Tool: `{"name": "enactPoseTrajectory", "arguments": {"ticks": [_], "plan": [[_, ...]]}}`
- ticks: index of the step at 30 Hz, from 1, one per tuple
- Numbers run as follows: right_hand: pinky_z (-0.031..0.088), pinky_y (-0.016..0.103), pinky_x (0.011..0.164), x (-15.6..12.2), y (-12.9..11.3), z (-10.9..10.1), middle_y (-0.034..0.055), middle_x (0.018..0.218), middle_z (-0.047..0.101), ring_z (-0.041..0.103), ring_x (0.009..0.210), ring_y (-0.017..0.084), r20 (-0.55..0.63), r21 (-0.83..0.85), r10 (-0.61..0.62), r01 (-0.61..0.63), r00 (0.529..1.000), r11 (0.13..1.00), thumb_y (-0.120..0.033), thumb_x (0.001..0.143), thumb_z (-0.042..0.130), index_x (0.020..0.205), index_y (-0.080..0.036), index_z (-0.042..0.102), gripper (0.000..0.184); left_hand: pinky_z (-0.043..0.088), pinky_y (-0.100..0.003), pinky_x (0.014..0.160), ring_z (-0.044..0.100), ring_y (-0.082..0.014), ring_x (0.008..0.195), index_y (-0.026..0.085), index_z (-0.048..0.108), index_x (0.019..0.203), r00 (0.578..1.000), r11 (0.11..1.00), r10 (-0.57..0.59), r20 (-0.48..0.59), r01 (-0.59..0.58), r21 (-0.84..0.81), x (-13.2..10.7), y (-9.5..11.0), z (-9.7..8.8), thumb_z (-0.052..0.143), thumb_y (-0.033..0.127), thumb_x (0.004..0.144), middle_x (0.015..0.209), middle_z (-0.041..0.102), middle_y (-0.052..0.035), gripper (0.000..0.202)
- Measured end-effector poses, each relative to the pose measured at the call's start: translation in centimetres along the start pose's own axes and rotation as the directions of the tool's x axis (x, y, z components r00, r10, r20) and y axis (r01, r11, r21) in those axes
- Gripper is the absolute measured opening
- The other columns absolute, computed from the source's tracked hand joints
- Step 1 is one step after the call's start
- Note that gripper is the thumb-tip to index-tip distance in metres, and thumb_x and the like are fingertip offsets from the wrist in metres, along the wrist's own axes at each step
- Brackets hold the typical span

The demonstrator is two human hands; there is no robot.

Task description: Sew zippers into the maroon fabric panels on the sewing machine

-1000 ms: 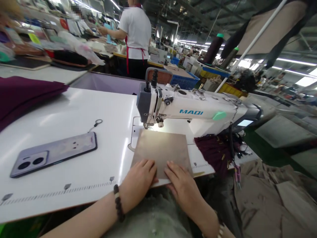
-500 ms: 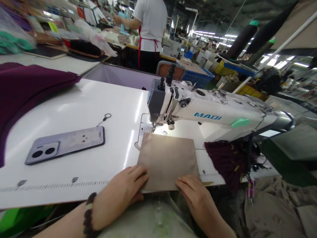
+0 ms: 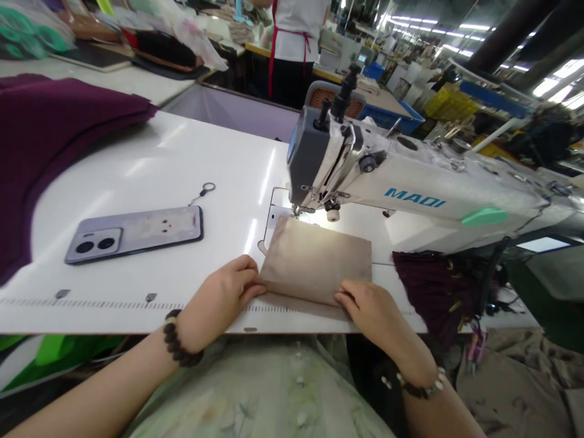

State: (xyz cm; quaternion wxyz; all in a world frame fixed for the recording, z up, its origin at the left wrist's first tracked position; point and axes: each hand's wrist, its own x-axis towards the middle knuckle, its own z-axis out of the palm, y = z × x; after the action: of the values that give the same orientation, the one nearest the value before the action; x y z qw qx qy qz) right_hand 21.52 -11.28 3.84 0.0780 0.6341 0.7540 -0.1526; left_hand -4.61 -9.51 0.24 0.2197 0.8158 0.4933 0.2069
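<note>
A beige piece of fabric [image 3: 319, 255] lies on the white sewing table, its far left corner by the needle and presser foot [image 3: 296, 212] of the sewing machine [image 3: 410, 182]. My left hand [image 3: 232, 286] pinches the fabric's near left corner between thumb and fingers. At the near right corner, my right hand [image 3: 365, 301] grips the edge the same way. The near edge is slightly raised off the table between both hands. Whether the presser foot is down on the fabric I cannot tell.
A phone [image 3: 137, 234] with a ring strap lies left on the table [image 3: 219, 158]. Dark purple fabric [image 3: 68, 134] covers the far left, and more purple cloth [image 3: 429, 286] with small snips [image 3: 477, 347] hangs at the right. A person in an apron [image 3: 294, 42] stands beyond.
The fabric's near edge has moved away from me, toward the machine, and lifted. Both hands went with it and now pinch its corners. The camera view has tilted down.
</note>
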Motion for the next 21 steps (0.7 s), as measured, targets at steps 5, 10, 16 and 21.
{"name": "enactPoseTrajectory", "arguments": {"ticks": [5, 10, 16, 21], "plan": [[0.025, 0.025, 0.056, 0.4, 0.5, 0.2, 0.0031, 0.071, 0.063, 0.059, 0.069, 0.017, 0.016, -0.02, -0.004, 0.004, 1.0, 1.0, -0.025, 0.086, 0.048, 0.071, -0.018, 0.055, 0.018, 0.045, -0.023, 0.056, 0.053, -0.0105, 0.06, 0.015, 0.056, 0.064, 0.998, 0.995, -0.053, 0.015, 0.052, 0.082, 0.5, 0.3, 0.0, 0.045, 0.026, 0.084, 0.079, 0.054, -0.0023, 0.025], [0.029, 0.025, 0.057, 0.9, 0.4, 0.1, 0.0029, 0.07, 0.064, 0.061, 0.071, 0.018, 0.074, -0.004, 0.008, -0.008, 0.997, 1.0, -0.026, 0.087, 0.048, 0.072, -0.018, 0.056, 0.018, 0.044, -0.025, 0.054, 0.051, -0.0117, 0.058, 0.014, 0.054, 0.066, 0.999, 0.98, -0.039, -0.01, 0.041, 0.196, 1.0, 0.3, 0.3, 0.044, 0.027, 0.086, 0.079, 0.053, -0.0034, 0.026], [0.039, 0.028, 0.056, 0.0, -1.1, 0.3, 0.0062, 0.077, 0.066, 0.064, 0.069, 0.023, 0.125, -0.098, 0.01, 0.003, 0.992, 0.995, -0.021, 0.086, 0.048, 0.126, -0.022, 0.043, 0.041, 0.043, -0.036, 0.082, 0.053, -0.0193, 0.089, 0.017, 0.059, 0.1, 0.919, 0.805, 0.376, 0.116, -0.386, 0.451, 2.0, 0.3, -0.5, 0.034, 0.013, 0.09, 0.112, 0.054, -0.0086, 0.028], [0.036, 0.051, 0.092, 1.4, -2.2, 0.2, 0.0093, 0.132, 0.043, 0.044, 0.118, 0.028, -0.107, -0.223, -0.458, 0.428, 0.882, 0.876, -0.015, 0.083, 0.046, 0.133, -0.036, 0.034, 0.055, 0.026, -0.048, 0.102, 0.043, -0.0254, 0.114, 0.022, 0.051, 0.121, 0.882, 0.71, 0.417, 0.22, -0.467, 0.527, 6.1, -0.6, -0.7, 0.046, 0.01, 0.084, 0.137, 0.039, -0.0082, 0.039]]}}
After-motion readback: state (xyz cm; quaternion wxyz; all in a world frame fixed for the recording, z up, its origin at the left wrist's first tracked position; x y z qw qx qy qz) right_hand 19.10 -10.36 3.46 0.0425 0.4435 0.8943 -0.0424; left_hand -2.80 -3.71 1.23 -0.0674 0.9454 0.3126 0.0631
